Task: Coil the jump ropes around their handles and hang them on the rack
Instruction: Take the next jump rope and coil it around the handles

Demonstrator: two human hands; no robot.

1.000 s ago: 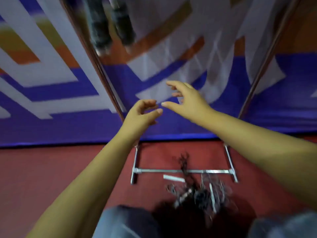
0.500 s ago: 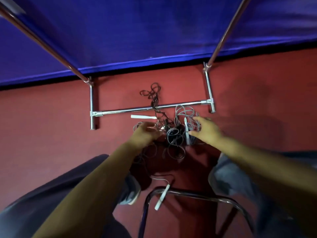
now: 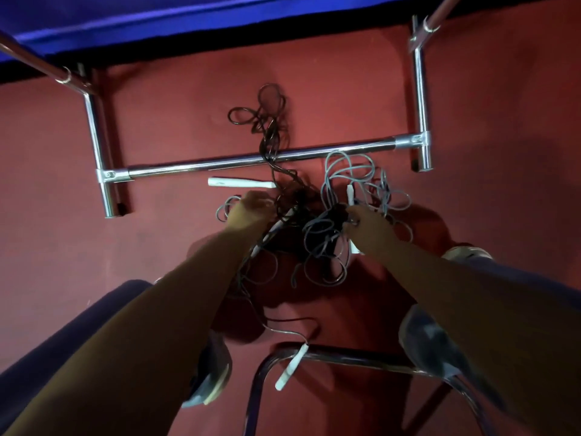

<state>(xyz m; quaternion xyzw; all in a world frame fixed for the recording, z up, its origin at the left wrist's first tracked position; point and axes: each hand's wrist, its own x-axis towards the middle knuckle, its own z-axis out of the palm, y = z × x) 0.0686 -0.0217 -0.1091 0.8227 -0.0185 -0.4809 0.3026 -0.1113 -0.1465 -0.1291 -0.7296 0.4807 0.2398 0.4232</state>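
Note:
A tangle of jump ropes (image 3: 317, 234), grey and black cords with white handles, lies on the red floor in front of the rack's chrome base bar (image 3: 201, 166). My left hand (image 3: 250, 210) reaches into the left side of the pile, fingers curled round a white handle (image 3: 276, 226) that sticks out beneath it. At the right side my right hand (image 3: 366, 226) grips another white handle (image 3: 350, 195), whose ends show above and below the fingers. A black cord (image 3: 267, 121) loops over the base bar. One loose white handle (image 3: 240, 183) lies by the bar.
The rack's chrome feet (image 3: 97, 146) (image 3: 421, 102) and slanted uprights (image 3: 34, 59) stand against a blue wall mat (image 3: 157, 17). A chair's metal frame (image 3: 345, 357) is close below, with a white handle (image 3: 290, 368) lying across it. My shoes (image 3: 210, 372) (image 3: 434, 341) flank the pile.
My view dropped from the upper rack to the floor. Both hands came down from chest height into the rope pile and have closed on handles.

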